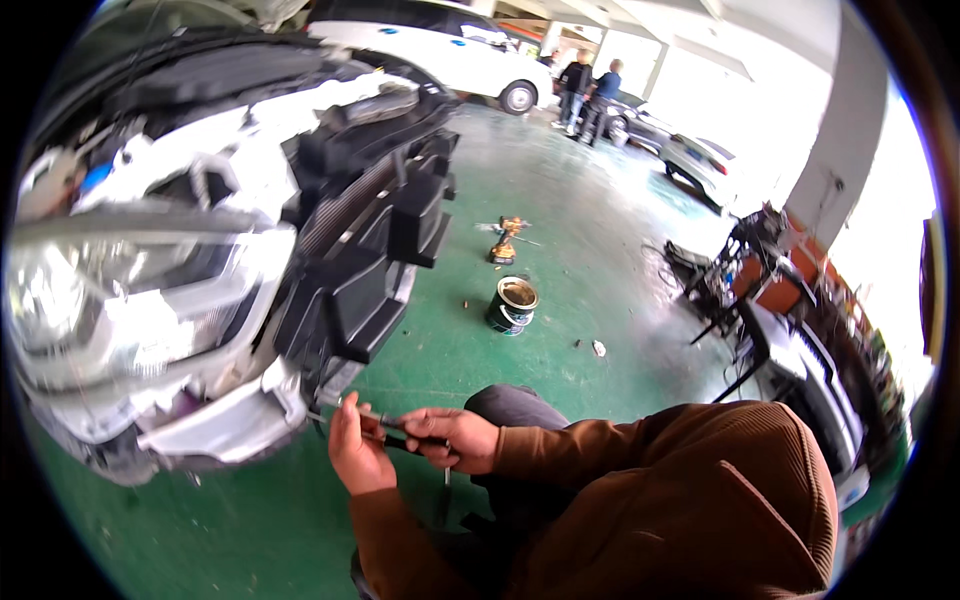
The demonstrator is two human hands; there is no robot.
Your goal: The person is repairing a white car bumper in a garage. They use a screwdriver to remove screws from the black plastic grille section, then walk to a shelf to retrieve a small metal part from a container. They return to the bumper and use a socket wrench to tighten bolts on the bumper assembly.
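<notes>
At the front corner of a car with its bumper cover off, both my hands meet low beside the black grille frame (350, 300). My right hand (460, 437) is closed around the black handle end of a slim dark tool (399, 442), whose exact kind I cannot make out. The other end of the tool runs to my left hand (362, 455), where thumb and fingers are pinched together on it. A thin metal piece shows just left of those fingertips, near the bracket under the headlight (150, 300).
Out on the green floor stand a yellow-and-black cordless drill (507, 238) and an open can (516, 297). Removed car parts (790, 350) are heaped along the right by a pillar (845, 130). Two people (590, 90) stand far off near a white van (440, 50) and other parked cars.
</notes>
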